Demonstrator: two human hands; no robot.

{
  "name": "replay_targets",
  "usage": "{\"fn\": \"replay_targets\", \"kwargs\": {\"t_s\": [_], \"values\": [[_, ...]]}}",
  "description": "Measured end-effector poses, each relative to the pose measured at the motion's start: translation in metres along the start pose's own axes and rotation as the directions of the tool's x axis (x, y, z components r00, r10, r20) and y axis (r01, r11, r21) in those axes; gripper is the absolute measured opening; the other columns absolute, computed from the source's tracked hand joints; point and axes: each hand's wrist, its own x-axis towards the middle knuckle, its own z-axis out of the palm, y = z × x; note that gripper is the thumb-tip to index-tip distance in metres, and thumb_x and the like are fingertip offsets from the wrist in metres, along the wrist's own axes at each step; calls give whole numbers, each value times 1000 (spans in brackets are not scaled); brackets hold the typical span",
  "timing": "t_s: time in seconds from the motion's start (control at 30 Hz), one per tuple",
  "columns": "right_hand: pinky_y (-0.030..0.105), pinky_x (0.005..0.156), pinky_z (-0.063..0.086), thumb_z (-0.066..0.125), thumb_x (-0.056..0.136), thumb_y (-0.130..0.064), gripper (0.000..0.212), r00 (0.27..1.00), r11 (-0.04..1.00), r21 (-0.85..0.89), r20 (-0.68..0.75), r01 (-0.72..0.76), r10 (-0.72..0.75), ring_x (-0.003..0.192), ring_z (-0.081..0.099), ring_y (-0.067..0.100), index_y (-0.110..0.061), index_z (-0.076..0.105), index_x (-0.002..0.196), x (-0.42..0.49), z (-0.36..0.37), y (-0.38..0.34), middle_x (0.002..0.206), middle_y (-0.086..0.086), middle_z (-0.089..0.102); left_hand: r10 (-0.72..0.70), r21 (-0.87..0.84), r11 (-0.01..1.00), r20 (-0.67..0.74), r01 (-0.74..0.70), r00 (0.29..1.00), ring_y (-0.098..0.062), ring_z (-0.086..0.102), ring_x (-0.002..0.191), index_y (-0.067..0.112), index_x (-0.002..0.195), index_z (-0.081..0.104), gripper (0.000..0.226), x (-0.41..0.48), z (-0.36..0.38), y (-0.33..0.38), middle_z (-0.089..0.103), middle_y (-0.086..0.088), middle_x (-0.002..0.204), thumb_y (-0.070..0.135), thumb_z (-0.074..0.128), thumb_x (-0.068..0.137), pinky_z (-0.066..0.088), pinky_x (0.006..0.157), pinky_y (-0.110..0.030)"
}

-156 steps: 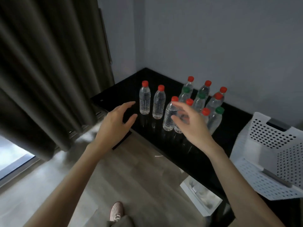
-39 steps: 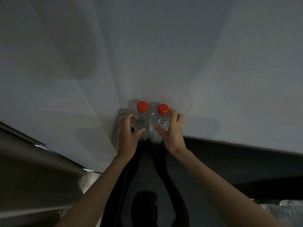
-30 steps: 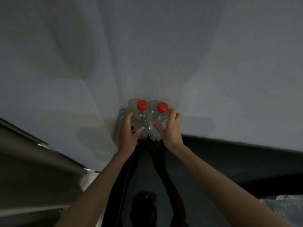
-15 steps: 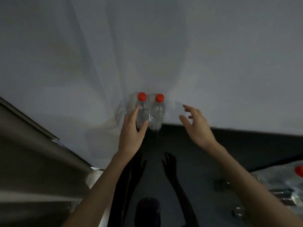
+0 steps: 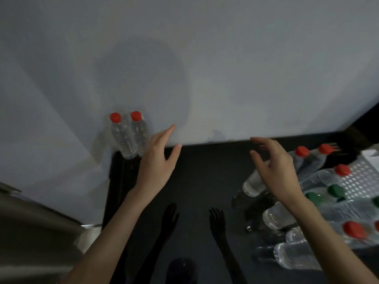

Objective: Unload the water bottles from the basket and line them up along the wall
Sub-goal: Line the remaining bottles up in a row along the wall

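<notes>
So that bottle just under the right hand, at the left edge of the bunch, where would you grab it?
Wrap the bottle around its round body, below the neck, coming from the left over the dark table. It seems to stand upright, other bottles crowd its right side, and its left is open. The right hand hovers above it, open, hiding its cap.

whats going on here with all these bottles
A person is lining water bottles up along the wall on a black table. A pair of red-capped bottles stands side by side in the corner, against the wall. Both hands are empty: the left hand is open just right of that pair, and the right hand hovers over the cluster of waiting bottles beside the white basket.
</notes>
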Motion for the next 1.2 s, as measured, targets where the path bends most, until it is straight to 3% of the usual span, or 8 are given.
{"fn": "replay_targets", "kwargs": {"t_s": [0.2, 0.43, 0.57, 0.73, 0.8, 0.93, 1.03, 1.2], "values": [[39, 95, 47, 61, 90, -13, 34, 999, 1000, -20, -31, -10, 9, 110, 58, 22, -13, 59, 124, -10, -62, 57, 119, 4, 62, 10, -58, 998, 98, -5, 995, -8, 46, 130, 19, 145, 42, 52, -8, 70, 64, 50, 2, 141, 28, 56, 96, 41, 110, -37], [42, 95, 45, 66, 90, -14, 37, 999, 995, -97, 52, 15, -10, 107, 56, 26, -12, 56, 125, -2, -104, 132, 118, 9, 59, -75, -169, 979, 221, 114, 972, -9, 50, 125, 25, 146, 38, 57, -20, 165, 116, 50, 3, 142, 27, 61, 94, 45, 104, -31], [40, 97, 46, 63, 91, -17, 45, 983, 996, -88, 181, -15, 31, 106, 57, 27, -14, 48, 133, 18, -103, 159, 131, 9, 50, -154, -192, 957, 292, 215, 944, -9, 49, 125, 24, 149, 33, 67, -19, 211, 123, 47, 0, 144, 30, 65, 91, 45, 101, -29], [31, 91, 46, 64, 89, -18, 56, 913, 986, -114, 376, -120, 155, 112, 57, 28, -17, 41, 140, 54, -86, 182, 140, 14, 43, -246, -118, 947, 335, 300, 909, -14, 43, 132, 23, 149, 31, 80, -13, 252, 109, 43, -2, 146, 32, 75, 83, 39, 108, -33], [30, 90, 43, 65, 88, -20, 54, 880, 983, -124, 441, -137, 178, 110, 57, 28, -18, 43, 138, 63, -80, 191, 134, 15, 47, -269, -116, 938, 351, 327, 897, -13, 45, 130, 24, 146, 35, 81, -14, 266, 102, 47, 0, 141, 31, 79, 78, 40, 108, -36], [20, 70, 39, 65, 89, -25, 44, 798, 987, -123, 583, -100, 153, 90, 55, 16, -22, 46, 128, 69, -69, 206, 110, 4, 57, -301, -124, 926, 329, 356, 895, -10, 58, 110, 33, 121, 52, 62, -20, 287, 89, 60, 7, 115, 29, 85, 69, 50, 96, -35], [11, 51, 39, 69, 86, -21, 36, 797, 995, -44, 595, -94, 102, 71, 56, 6, -22, 44, 113, 70, -64, 213, 87, -4, 57, -307, -120, 924, 336, 364, 890, -1, 60, 100, 30, 112, 53, 57, -22, 294, 82, 62, 10, 105, 26, 87, 67, 49, 86, -24], [14, 54, 40, 64, 91, -22, 22, 806, 990, 54, 588, -129, 73, 66, 54, 7, -20, 47, 105, 70, -63, 213, 81, 0, 57, -322, -95, 926, 313, 366, 894, 5, 59, 93, 30, 110, 55, 56, -21, 292, 81, 63, 15, 98, 26, 88, 65, 43, 77, -10]]}}
